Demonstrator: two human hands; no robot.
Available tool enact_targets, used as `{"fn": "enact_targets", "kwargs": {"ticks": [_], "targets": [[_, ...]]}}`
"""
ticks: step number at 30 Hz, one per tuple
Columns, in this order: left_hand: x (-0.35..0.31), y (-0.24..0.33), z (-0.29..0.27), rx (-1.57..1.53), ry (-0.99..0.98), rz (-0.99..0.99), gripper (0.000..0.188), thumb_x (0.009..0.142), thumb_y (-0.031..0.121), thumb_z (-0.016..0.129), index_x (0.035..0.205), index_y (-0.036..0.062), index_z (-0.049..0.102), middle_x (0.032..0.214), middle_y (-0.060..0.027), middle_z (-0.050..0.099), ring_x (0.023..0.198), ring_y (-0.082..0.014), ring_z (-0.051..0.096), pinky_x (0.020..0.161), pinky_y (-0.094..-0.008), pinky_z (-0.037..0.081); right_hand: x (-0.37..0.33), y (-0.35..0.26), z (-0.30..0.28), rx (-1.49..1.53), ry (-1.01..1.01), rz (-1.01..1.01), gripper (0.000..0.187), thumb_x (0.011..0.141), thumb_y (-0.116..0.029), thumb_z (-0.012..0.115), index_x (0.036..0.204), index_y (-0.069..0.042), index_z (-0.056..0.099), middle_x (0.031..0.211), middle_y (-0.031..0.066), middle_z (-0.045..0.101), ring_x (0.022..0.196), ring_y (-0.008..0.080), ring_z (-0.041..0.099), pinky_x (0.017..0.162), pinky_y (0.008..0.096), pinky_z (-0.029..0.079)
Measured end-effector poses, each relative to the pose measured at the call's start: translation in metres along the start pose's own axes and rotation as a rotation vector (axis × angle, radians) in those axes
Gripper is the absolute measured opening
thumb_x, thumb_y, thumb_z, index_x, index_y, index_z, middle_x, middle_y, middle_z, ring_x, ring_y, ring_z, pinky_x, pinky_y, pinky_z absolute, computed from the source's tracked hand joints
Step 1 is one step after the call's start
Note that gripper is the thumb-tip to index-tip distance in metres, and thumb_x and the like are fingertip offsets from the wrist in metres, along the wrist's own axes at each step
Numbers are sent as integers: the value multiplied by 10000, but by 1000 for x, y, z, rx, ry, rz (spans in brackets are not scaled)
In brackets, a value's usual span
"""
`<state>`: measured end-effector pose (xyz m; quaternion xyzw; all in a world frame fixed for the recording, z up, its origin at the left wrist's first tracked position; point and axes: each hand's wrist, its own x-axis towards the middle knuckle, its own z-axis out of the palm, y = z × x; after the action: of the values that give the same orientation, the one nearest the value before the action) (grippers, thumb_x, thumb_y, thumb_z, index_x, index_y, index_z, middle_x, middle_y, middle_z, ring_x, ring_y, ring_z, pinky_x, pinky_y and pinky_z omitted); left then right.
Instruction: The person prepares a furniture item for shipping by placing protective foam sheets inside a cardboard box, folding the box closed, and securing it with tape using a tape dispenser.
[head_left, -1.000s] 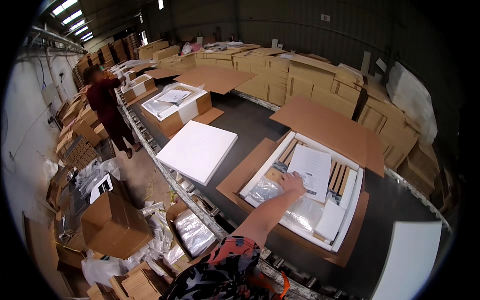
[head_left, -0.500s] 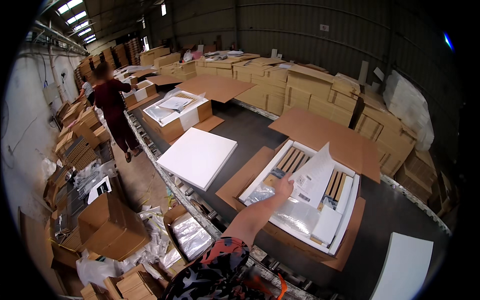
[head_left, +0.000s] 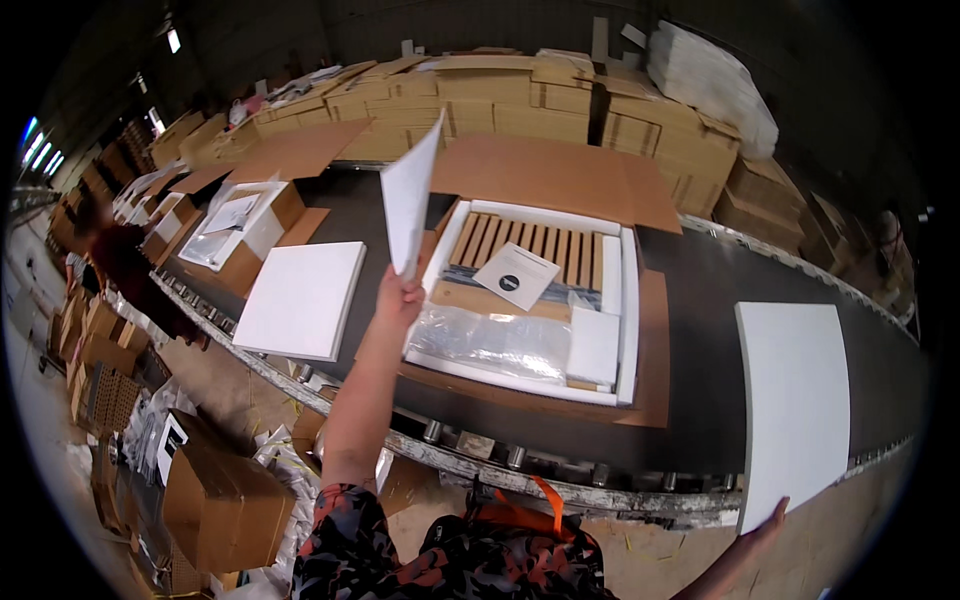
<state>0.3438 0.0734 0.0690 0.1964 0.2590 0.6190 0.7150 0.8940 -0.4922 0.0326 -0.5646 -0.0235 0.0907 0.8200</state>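
Pose | left hand raised, fingers pinching paper | right hand low, gripping white panel

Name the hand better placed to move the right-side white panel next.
Likely the right hand: it holds the white panel at its lower edge, while the left hand holds up white paper.
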Motion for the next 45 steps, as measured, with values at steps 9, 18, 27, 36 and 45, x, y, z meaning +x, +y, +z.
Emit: {"fn": "enact_targets", "kwargs": {"ticks": [9,18,27,36,45], "targets": [[-39,34,22,-286,-247,-160,241,920,118,419,1115,32,533,1020,-91,611,423,-69,414,318,-175,332,-6,8,15,121,79,51,457,903,-276,592,1234,21,483,1189,159,574,1007,267,595,851,382,512],[-41,6,16,-400,-492,-348,317,954,281,436,1084,8,529,915,-104,607,434,-105,447,349,-222,336,-10,12,8,165,45,98,445,899,-287,598,1196,30,502,1171,156,583,988,262,602,836,378,518],[-39,-18,36,-482,-812,-416,437,978,317,365,1235,-21,468,784,-108,524,447,-124,463,384,-241,348,-13,17,-9,185,29,100,403,900,-279,596,1159,21,524,1124,151,602,938,253,611,816,366,518],[-32,-26,31,-388,-727,-424,383,978,312,394,1194,14,500,716,-69,504,400,-94,442,341,-210,301,-14,21,-6,160,50,102,427,892,-292,607,1168,21,517,1143,150,593,959,253,605,830,369,512],[-23,-70,77,434,-136,-269,265,908,209,593,1098,79,463,798,-54,561,390,-41,335,318,-172,236,-48,-2,-10,75,-64,186,610,921,-415,504,1302,55,433,1267,178,532,1140,307,518,1010,403,381]]}}
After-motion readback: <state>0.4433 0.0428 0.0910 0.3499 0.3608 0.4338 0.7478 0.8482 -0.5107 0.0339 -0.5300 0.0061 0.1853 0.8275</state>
